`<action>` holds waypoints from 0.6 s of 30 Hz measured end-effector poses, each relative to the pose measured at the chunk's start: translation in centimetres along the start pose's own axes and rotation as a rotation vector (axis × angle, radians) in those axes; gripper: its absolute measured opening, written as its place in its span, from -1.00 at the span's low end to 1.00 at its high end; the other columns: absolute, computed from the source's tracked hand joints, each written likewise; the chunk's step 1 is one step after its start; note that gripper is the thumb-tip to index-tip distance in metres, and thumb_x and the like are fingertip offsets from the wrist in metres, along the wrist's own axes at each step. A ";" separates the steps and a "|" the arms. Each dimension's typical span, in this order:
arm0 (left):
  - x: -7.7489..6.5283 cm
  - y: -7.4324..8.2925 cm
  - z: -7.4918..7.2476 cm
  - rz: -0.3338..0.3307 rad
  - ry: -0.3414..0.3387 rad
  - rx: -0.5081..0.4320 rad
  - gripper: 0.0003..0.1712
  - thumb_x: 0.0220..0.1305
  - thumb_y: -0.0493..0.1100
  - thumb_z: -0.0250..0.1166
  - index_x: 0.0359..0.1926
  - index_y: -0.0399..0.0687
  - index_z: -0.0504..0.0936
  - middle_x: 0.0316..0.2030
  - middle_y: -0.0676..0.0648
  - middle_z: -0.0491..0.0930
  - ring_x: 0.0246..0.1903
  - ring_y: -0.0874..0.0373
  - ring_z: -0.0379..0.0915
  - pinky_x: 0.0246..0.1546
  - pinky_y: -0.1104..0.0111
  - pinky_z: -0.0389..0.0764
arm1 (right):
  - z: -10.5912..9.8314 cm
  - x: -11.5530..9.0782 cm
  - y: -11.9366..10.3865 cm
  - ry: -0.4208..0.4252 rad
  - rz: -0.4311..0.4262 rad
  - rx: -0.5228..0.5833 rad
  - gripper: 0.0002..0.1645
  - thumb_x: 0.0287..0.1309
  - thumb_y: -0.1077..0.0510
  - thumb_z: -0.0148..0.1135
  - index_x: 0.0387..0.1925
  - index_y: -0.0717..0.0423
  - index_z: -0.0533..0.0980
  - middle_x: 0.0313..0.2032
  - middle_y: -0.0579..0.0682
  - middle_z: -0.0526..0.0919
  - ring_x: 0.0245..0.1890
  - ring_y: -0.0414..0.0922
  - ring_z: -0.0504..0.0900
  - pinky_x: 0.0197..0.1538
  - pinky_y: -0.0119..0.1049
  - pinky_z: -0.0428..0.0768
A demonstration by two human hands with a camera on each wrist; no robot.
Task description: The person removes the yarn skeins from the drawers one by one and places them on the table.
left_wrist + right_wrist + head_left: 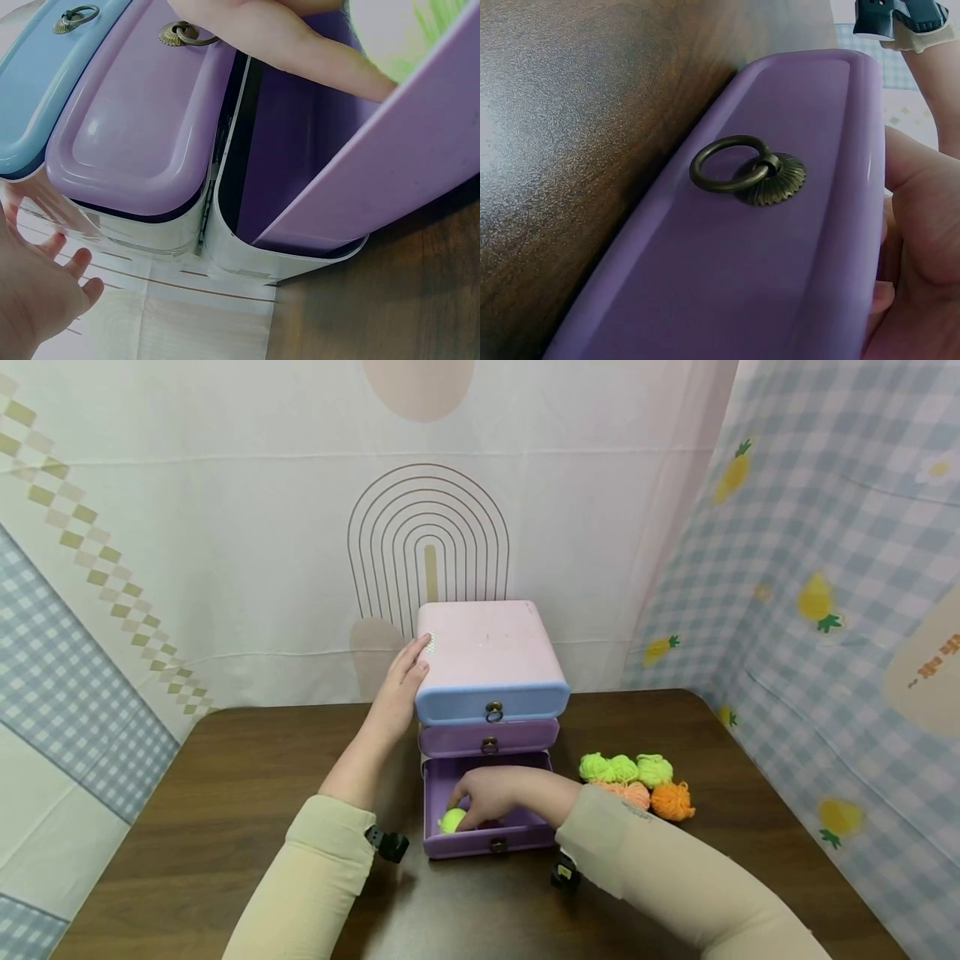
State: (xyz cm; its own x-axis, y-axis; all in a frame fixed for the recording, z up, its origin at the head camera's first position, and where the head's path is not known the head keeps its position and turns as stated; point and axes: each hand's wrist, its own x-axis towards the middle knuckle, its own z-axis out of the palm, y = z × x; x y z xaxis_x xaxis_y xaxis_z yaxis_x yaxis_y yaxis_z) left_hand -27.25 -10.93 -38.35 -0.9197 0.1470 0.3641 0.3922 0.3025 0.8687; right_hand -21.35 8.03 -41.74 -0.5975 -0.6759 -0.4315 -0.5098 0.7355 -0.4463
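Observation:
A small drawer cabinet point(487, 647) has a pink top and stands on the table, its lowest purple drawer point(491, 841) pulled out. Inside that drawer, my right hand point(491, 793) holds a yellow-green yarn ball point(452, 820) between thumb and fingers near the left wall. The same yarn ball point(409, 34) shows at the top of the left wrist view. My left hand point(401, 689) rests on the cabinet's upper left side with its fingers extended. In the right wrist view, the drawer's front hides the ball and most of the right fingers.
Right of the cabinet lie several yarn balls: yellow-green ones point(617, 768), peach yarn point(633, 793) partly behind my right sleeve, and an orange ball point(672, 801). The blue drawer point(450, 706) and middle purple drawer point(450, 740) are closed. Brass ring pulls point(731, 163) hang on the fronts.

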 end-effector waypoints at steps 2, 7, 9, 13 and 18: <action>0.0 0.0 0.0 0.002 0.001 -0.002 -0.38 0.50 0.11 -0.11 0.52 0.20 0.21 0.54 -0.17 -0.06 0.51 -0.03 -0.20 0.43 -0.11 -0.12 | 0.0 0.1 -0.1 -0.007 0.006 -0.008 -0.61 0.18 0.05 0.38 0.06 -0.03 0.65 -0.13 -0.18 0.65 -0.37 -0.30 0.51 -0.19 -0.38 0.52; 0.0 0.1 0.0 0.011 -0.001 -0.009 -0.38 0.50 0.09 -0.11 0.52 0.16 0.20 0.54 -0.18 -0.05 0.52 -0.03 -0.20 0.43 -0.11 -0.13 | -0.1 0.1 0.0 -0.047 0.018 -0.013 -0.59 0.22 0.04 0.34 0.11 -0.03 0.63 -0.17 -0.18 0.63 -0.55 -0.29 0.50 -0.32 -0.40 0.54; 0.0 0.1 0.1 0.010 -0.001 -0.011 -0.38 0.50 0.09 -0.10 0.52 0.15 0.21 0.54 -0.18 -0.05 0.52 -0.02 -0.21 0.44 -0.10 -0.13 | -0.1 0.1 0.0 -0.063 0.032 -0.001 -0.57 0.23 0.02 0.33 0.12 -0.01 0.62 -0.16 -0.16 0.63 -0.64 -0.27 0.48 -0.37 -0.40 0.55; 0.0 0.1 0.1 -0.001 0.000 -0.008 -0.38 0.50 0.09 -0.11 0.52 0.18 0.20 0.54 -0.15 -0.05 0.52 0.00 -0.21 0.44 -0.08 -0.13 | -0.1 0.0 0.2 -0.070 0.053 0.013 -0.55 0.23 -0.04 0.34 0.12 0.02 0.62 -0.15 -0.15 0.65 -0.67 -0.28 0.47 -0.34 -0.41 0.55; 0.0 0.1 0.0 0.005 0.001 -0.017 -0.39 0.51 0.07 -0.11 0.52 0.15 0.21 0.54 -0.18 -0.05 0.52 -0.02 -0.21 0.44 -0.10 -0.13 | -0.1 0.0 0.3 -0.056 0.032 0.016 -0.64 0.21 -0.03 0.36 -0.02 0.03 0.67 -0.33 -0.20 0.65 -0.65 -0.29 0.48 -0.33 -0.41 0.55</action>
State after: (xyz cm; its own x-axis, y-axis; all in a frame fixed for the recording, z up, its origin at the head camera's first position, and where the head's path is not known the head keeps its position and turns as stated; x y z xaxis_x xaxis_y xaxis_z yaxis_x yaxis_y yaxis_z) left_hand -27.16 -10.90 -38.26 -0.9176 0.1474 0.3692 0.3969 0.2857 0.8723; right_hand -21.57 8.29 -41.83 -0.5775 -0.6536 -0.4892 -0.4804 0.7566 -0.4437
